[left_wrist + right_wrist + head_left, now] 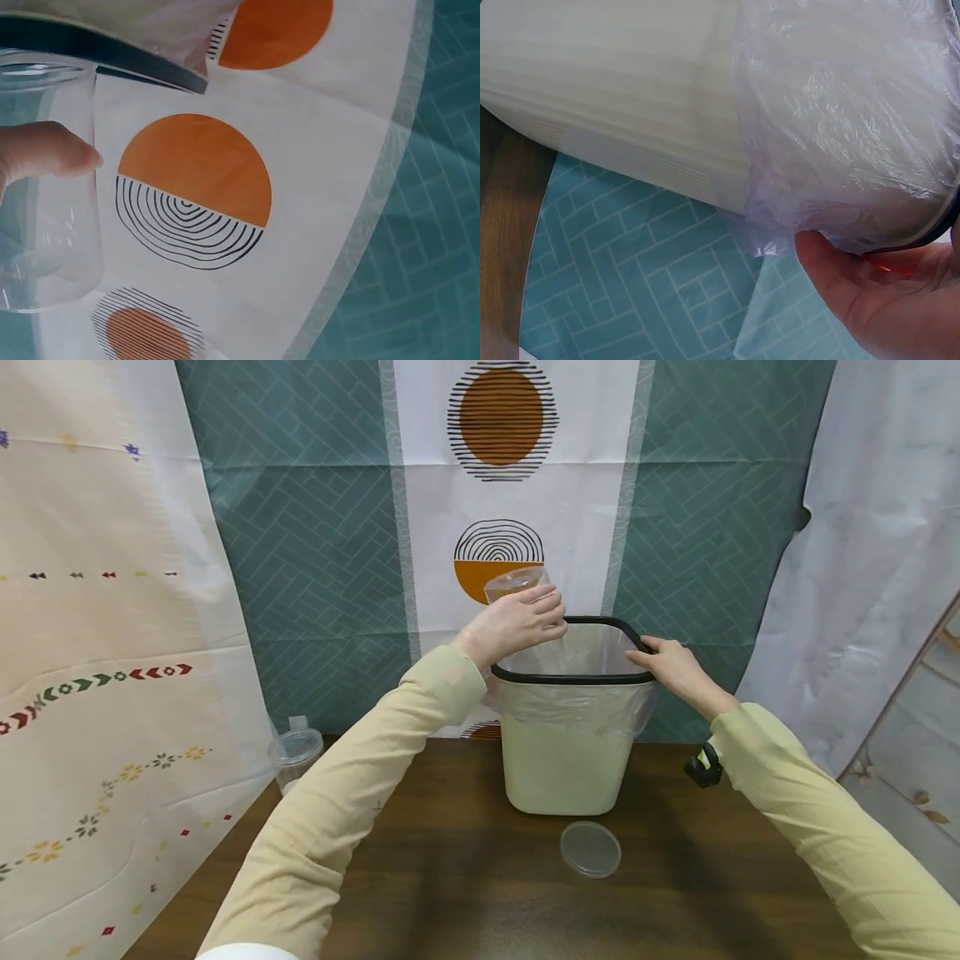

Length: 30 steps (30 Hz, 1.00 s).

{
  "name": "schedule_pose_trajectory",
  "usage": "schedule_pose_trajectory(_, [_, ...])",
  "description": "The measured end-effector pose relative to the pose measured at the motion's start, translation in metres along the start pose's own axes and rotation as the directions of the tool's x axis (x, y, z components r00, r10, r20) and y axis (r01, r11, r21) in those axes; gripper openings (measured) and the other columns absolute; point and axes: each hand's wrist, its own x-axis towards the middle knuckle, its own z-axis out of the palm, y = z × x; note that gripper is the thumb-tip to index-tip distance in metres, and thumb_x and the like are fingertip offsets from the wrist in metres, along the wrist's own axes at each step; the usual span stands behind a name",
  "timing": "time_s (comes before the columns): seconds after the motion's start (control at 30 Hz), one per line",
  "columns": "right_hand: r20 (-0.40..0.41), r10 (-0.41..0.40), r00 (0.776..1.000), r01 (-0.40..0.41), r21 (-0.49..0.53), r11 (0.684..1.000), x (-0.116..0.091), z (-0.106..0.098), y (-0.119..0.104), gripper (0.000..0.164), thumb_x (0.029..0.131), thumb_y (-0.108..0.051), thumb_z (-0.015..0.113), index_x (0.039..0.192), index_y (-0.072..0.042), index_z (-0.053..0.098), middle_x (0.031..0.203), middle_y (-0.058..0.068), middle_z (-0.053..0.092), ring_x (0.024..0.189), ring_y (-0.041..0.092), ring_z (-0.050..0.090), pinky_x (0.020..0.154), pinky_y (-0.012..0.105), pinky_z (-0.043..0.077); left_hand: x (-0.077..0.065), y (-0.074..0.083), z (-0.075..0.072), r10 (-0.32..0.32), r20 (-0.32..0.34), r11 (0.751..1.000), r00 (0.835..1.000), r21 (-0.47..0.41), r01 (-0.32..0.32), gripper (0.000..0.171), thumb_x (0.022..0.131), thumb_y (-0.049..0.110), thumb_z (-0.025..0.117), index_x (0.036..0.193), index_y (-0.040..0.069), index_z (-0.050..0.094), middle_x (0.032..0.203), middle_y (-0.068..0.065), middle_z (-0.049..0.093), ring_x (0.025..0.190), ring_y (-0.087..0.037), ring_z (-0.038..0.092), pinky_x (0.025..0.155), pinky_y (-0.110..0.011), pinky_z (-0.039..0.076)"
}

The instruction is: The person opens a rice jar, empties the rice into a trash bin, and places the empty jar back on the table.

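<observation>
My left hand [517,625] grips a clear plastic jar [517,581] over the left side of a pale trash bin [566,764]. The left wrist view shows the thumb [52,150] across the clear wall of the jar [56,240], with its threaded mouth turned down near the bin's black rim [90,45]. At the bin's right side, my right hand [678,670] holds the rim [573,679]. Its thumb [829,270] presses the thin plastic liner [840,112] folded over the outside. The bin's floor is hidden.
A clear round lid [591,849] lies on the brown wooden table [465,885] in front of the bin. Another clear jar [296,752] stands at the back left, partly behind the left sleeve. Patterned cloth [315,552] hangs behind the bin.
</observation>
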Motion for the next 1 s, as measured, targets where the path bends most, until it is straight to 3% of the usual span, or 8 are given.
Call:
schedule_pose_trajectory(0.37, [0.001,-0.01,1.0,0.01,0.005,1.0,-0.0005,0.0013,-0.0017,0.064,0.096,-0.033,0.04,0.138,0.01,0.016,0.136,0.033,0.021,0.124,0.047,0.016,0.095,0.055,0.02,-0.002,-0.0008,-0.0003,-0.162,0.01,0.983,0.987,-0.083,0.162,0.052,0.087,-0.007,0.052,0.132,0.014,0.037,0.13,-0.008,0.04,0.121,-0.025,0.031,0.103,-0.036,0.009])
schedule_pose_trajectory(0.47, [0.001,-0.009,1.0,0.009,0.002,1.0,-0.0013,0.001,-0.0013,0.065,0.096,-0.033,0.04,0.138,0.01,0.017,0.135,0.034,0.024,0.124,0.047,0.018,0.095,0.055,0.02,-0.0009,0.0006,0.0001,-0.146,-0.007,0.986,0.989,-0.083,0.145,0.049,0.087,-0.007,0.051,0.13,0.013,0.039,0.127,-0.008,0.041,0.119,-0.025,0.033,0.102,-0.036,0.011])
schedule_pose_trajectory(0.67, [0.002,-0.004,1.0,0.004,-0.002,1.0,-0.0024,0.0,-0.0004,0.065,0.096,-0.034,0.04,0.138,0.01,0.016,0.135,0.034,0.024,0.123,0.047,0.019,0.095,0.055,0.021,-0.0034,0.003,0.0034,-0.232,-0.026,0.959,0.972,-0.171,0.224,0.048,0.085,-0.007,0.054,0.128,0.012,0.04,0.125,-0.008,0.042,0.118,-0.024,0.033,0.102,-0.035,0.011])
schedule_pose_trajectory(0.87, [0.003,-0.016,1.0,0.016,0.008,1.0,-0.0009,0.0005,0.0002,0.066,0.096,-0.035,0.04,0.138,0.01,0.016,0.136,0.033,0.023,0.124,0.046,0.02,0.095,0.054,0.022,-0.0057,0.004,0.0066,-0.198,-0.038,0.978,0.98,-0.076,0.195,0.043,0.088,-0.005,0.049,0.126,0.012,0.04,0.121,-0.007,0.044,0.114,-0.023,0.035,0.1,-0.035,0.015])
schedule_pose_trajectory(1.0, [0.008,-0.018,1.0,0.018,0.009,1.0,-0.0014,0.0004,0.0006,0.066,0.096,-0.035,0.039,0.138,0.01,0.015,0.136,0.033,0.021,0.124,0.046,0.018,0.095,0.055,0.021,-0.0079,0.0035,0.0076,-0.225,-0.023,0.959,0.974,-0.18,0.217,0.049,0.086,-0.006,0.054,0.13,0.011,0.04,0.126,-0.009,0.042,0.119,-0.025,0.034,0.102,-0.035,0.012])
